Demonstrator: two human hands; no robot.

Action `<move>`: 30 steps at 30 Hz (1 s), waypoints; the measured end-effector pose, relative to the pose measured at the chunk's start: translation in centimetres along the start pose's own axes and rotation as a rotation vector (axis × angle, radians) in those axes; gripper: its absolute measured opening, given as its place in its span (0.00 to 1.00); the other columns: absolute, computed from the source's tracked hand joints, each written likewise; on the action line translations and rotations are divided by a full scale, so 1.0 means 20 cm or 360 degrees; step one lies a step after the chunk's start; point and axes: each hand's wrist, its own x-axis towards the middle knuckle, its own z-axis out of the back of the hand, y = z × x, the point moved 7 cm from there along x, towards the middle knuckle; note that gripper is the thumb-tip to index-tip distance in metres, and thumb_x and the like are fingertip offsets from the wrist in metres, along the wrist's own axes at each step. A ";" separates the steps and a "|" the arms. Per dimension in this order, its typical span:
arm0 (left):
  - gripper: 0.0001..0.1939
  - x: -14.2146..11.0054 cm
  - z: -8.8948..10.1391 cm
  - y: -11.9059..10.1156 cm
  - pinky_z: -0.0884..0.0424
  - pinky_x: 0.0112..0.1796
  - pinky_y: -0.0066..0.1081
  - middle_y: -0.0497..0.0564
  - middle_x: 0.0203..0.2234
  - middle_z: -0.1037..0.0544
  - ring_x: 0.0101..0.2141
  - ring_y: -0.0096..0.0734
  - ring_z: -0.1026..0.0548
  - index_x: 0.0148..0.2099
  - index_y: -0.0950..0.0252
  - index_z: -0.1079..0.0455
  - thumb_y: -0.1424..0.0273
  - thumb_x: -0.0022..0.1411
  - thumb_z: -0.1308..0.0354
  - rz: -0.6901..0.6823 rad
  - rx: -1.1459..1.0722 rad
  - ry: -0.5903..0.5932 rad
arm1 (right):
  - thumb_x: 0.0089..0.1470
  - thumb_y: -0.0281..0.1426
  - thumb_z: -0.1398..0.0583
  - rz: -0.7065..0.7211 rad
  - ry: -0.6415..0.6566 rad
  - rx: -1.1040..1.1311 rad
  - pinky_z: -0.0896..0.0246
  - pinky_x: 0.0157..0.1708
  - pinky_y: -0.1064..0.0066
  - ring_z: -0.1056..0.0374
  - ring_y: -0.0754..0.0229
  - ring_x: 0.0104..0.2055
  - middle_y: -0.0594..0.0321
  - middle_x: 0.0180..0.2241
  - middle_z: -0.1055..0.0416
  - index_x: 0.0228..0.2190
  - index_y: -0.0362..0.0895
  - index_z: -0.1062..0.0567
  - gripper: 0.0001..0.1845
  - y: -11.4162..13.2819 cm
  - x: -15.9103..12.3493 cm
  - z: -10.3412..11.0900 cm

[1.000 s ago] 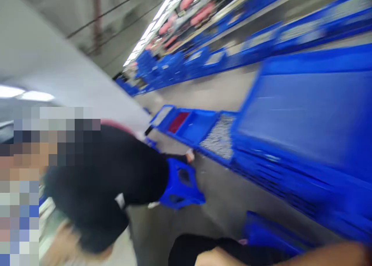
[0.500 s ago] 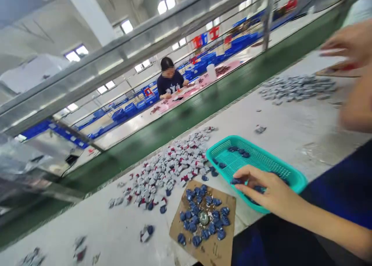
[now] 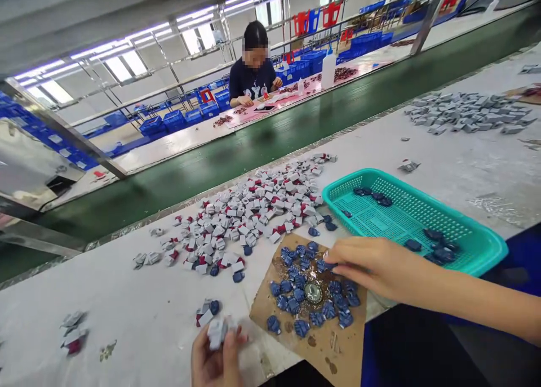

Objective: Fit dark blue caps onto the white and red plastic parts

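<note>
My left hand (image 3: pixel 217 359), low in the view, pinches a small light-grey moulded piece (image 3: pixel 217 332) between thumb and fingers. My right hand (image 3: pixel 376 263) reaches over a square of brown cardboard (image 3: pixel 313 353), its thumb and fingertips closed on a small dark-blue moulded piece (image 3: pixel 323 265) at the upper right of the board. Several like blue pieces lie on the cardboard around a round metal cap (image 3: pixel 313 292) amid wet-looking spots. Under and behind my right forearm stands a turquoise mesh basket (image 3: pixel 382 229) with some dark-blue pieces inside.
A wide heap of grey and dark-red pieces (image 3: pixel 253 207) spreads behind the cardboard. Another grey heap (image 3: pixel 469 114) lies at the far right. Past the table edge runs a green conveyor belt (image 3: pixel 270 142), with a person (image 3: pixel 253 74) seated across it.
My right hand has gone from over the basket leftward to the cardboard; the blue piece it held there is out of its fingers' earlier place. My left hand has come into view with a grey piece.
</note>
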 end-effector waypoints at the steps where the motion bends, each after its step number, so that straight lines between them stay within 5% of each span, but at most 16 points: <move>1: 0.24 0.02 -0.02 0.02 0.24 0.23 0.22 0.45 0.23 0.22 0.22 0.27 0.24 0.36 0.65 0.29 0.64 0.37 0.26 0.0048 -0.0014 0.0041 | 0.63 0.28 0.51 0.0080 0.0083 -0.0028 0.41 0.30 0.71 0.32 0.60 0.34 0.59 0.33 0.29 0.38 0.44 0.28 0.11 0.04 0.02 -0.05; 5: 0.24 0.05 -0.08 0.07 0.22 0.27 0.24 0.48 0.27 0.21 0.27 0.31 0.22 0.38 0.66 0.30 0.63 0.40 0.27 0.0149 0.0094 0.0271 | 0.63 0.25 0.52 0.0259 0.0289 -0.0178 0.45 0.29 0.70 0.35 0.60 0.32 0.60 0.30 0.31 0.35 0.43 0.28 0.13 0.11 0.04 -0.20; 12: 0.22 0.00 -0.14 0.04 0.23 0.33 0.26 0.53 0.33 0.21 0.34 0.34 0.21 0.40 0.65 0.29 0.59 0.45 0.31 0.0109 0.0410 0.0538 | 0.61 0.21 0.54 0.0412 0.0170 -0.0338 0.47 0.28 0.69 0.38 0.60 0.28 0.60 0.28 0.35 0.28 0.42 0.32 0.15 0.13 0.03 -0.31; 15: 0.21 -0.01 -0.18 0.03 0.23 0.34 0.27 0.54 0.35 0.21 0.35 0.35 0.22 0.40 0.64 0.29 0.57 0.48 0.32 0.0052 0.0544 0.0638 | 0.60 0.21 0.53 0.0391 0.0271 -0.0276 0.46 0.28 0.69 0.37 0.59 0.29 0.59 0.28 0.34 0.29 0.42 0.31 0.14 0.13 0.04 -0.33; 20: 0.21 -0.01 -0.15 0.02 0.23 0.33 0.26 0.54 0.34 0.20 0.35 0.34 0.21 0.40 0.64 0.27 0.58 0.46 0.31 0.0072 0.0530 0.0549 | 0.61 0.26 0.50 0.0112 0.0387 0.0152 0.43 0.31 0.71 0.34 0.60 0.34 0.60 0.32 0.30 0.38 0.44 0.27 0.12 0.09 0.06 -0.25; 24: 0.19 -0.12 -0.12 -0.01 0.24 0.32 0.21 0.49 0.29 0.19 0.31 0.28 0.21 0.35 0.62 0.25 0.61 0.40 0.26 0.0153 0.0013 0.0325 | 0.59 0.35 0.45 -0.0318 0.0312 0.0513 0.45 0.26 0.72 0.38 0.63 0.27 0.63 0.28 0.32 0.36 0.44 0.26 0.10 0.05 0.06 -0.19; 27: 0.19 -0.26 -0.19 -0.01 0.25 0.30 0.20 0.47 0.27 0.19 0.28 0.26 0.22 0.32 0.62 0.25 0.64 0.35 0.24 0.0353 -0.0289 0.0340 | 0.55 0.42 0.42 -0.0646 0.0296 0.0909 0.43 0.25 0.73 0.39 0.65 0.25 0.61 0.30 0.32 0.35 0.44 0.27 0.14 0.08 0.02 -0.18; 30: 0.21 -0.39 -0.29 0.00 0.28 0.23 0.17 0.47 0.24 0.20 0.26 0.28 0.21 0.31 0.62 0.25 0.66 0.32 0.23 0.0615 -0.0470 0.0448 | 0.53 0.43 0.40 -0.0730 0.0199 0.1176 0.43 0.23 0.75 0.39 0.66 0.25 0.63 0.29 0.33 0.34 0.44 0.28 0.15 0.14 0.00 -0.16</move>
